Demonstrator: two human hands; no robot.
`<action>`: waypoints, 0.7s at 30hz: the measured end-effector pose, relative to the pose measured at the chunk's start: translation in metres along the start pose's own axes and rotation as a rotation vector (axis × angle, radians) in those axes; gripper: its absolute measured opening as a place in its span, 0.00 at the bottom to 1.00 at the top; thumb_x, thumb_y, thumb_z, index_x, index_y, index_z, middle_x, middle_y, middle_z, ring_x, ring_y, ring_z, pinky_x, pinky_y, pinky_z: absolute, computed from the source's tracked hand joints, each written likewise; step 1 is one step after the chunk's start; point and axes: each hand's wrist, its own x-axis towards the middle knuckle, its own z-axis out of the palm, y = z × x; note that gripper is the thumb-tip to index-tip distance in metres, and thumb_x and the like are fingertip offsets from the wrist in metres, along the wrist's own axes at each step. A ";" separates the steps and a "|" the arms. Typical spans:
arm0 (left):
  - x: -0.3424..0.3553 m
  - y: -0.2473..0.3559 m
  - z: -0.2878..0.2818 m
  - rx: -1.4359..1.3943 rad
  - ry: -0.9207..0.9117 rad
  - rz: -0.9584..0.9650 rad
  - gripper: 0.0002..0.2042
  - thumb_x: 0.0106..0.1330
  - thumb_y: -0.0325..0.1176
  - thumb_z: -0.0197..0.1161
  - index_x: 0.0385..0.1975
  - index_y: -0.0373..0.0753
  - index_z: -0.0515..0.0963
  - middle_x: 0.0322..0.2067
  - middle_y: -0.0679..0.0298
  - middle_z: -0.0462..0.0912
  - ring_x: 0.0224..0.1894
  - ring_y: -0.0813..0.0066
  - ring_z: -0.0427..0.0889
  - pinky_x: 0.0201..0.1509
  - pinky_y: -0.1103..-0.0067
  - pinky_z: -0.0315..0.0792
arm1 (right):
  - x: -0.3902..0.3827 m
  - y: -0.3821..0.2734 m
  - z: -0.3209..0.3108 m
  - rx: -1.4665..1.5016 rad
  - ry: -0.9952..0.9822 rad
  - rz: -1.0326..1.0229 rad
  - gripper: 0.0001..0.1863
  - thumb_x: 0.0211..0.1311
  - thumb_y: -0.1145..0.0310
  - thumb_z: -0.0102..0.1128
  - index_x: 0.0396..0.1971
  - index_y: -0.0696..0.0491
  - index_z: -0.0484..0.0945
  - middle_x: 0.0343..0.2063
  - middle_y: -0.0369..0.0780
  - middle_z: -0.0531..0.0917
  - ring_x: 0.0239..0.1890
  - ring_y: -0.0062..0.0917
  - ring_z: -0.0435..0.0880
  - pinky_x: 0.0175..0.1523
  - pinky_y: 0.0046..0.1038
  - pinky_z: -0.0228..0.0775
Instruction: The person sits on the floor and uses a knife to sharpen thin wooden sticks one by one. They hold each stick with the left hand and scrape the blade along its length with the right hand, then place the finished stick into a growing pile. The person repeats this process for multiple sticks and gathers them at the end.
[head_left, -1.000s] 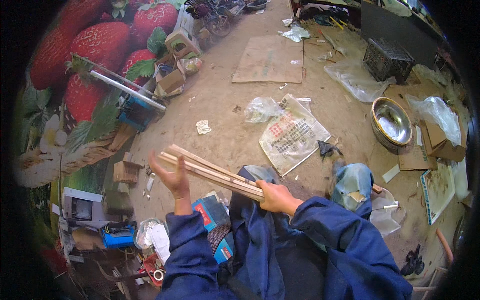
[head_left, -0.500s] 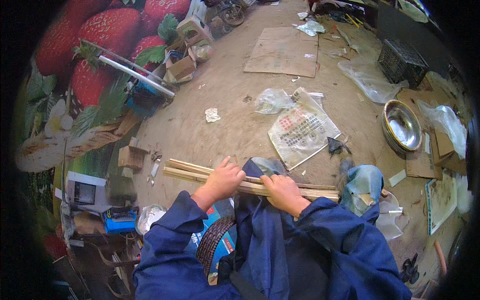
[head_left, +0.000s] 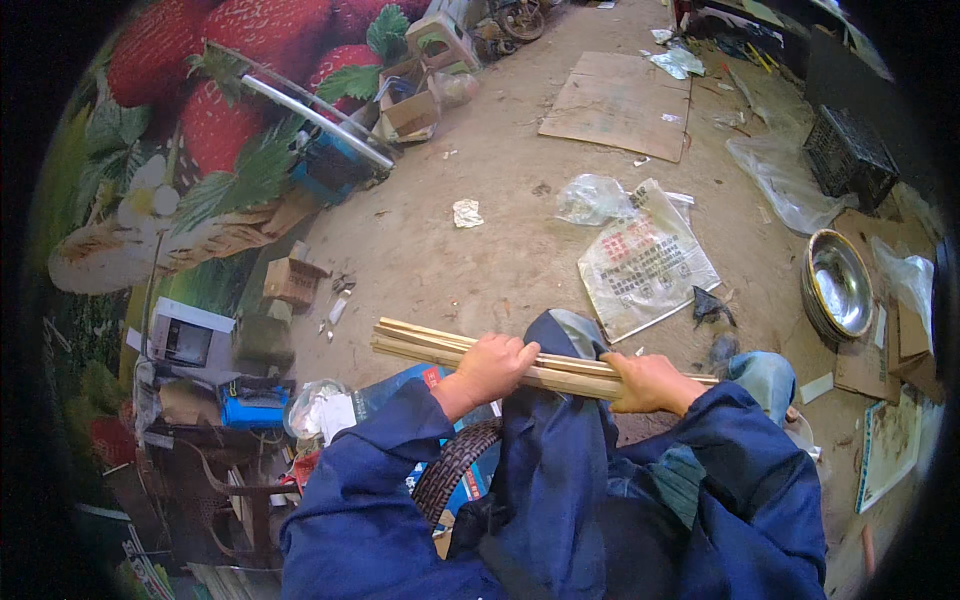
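Observation:
A bundle of long, thin wooden strips [head_left: 570, 378] lies crosswise over my raised denim knee [head_left: 568, 328]; whether it presses on the leg I cannot tell. Toward its left part, my left hand [head_left: 490, 368] wraps over the strips with the fingers closed. My right hand [head_left: 648, 382] grips the same bundle near its right end, thumb on the near side. The strips fan out slightly at the left end, and several are stacked together. My dark blue sleeves reach in from below.
Beside my left leg are a ridged black tyre [head_left: 458, 470] and a blue printed box [head_left: 385, 405]. Ahead lie a white printed sack [head_left: 645, 265] and flattened cardboard [head_left: 620, 105]. Metal basins [head_left: 840, 285] and a black crate [head_left: 850, 158] stand at right, a blue case [head_left: 253, 402] at left.
My right hand has slid rightward along the strips, so my hands are farther apart. The whole view has shifted, with the surroundings now farther right in the picture.

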 end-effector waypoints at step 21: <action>0.005 -0.001 -0.026 -0.312 -0.581 -0.225 0.31 0.45 0.36 0.72 0.53 0.39 0.74 0.44 0.48 0.83 0.46 0.45 0.82 0.48 0.60 0.78 | -0.008 -0.011 0.043 -0.341 0.723 -0.130 0.10 0.58 0.66 0.56 0.41 0.46 0.74 0.27 0.34 0.77 0.30 0.29 0.81 0.32 0.32 0.72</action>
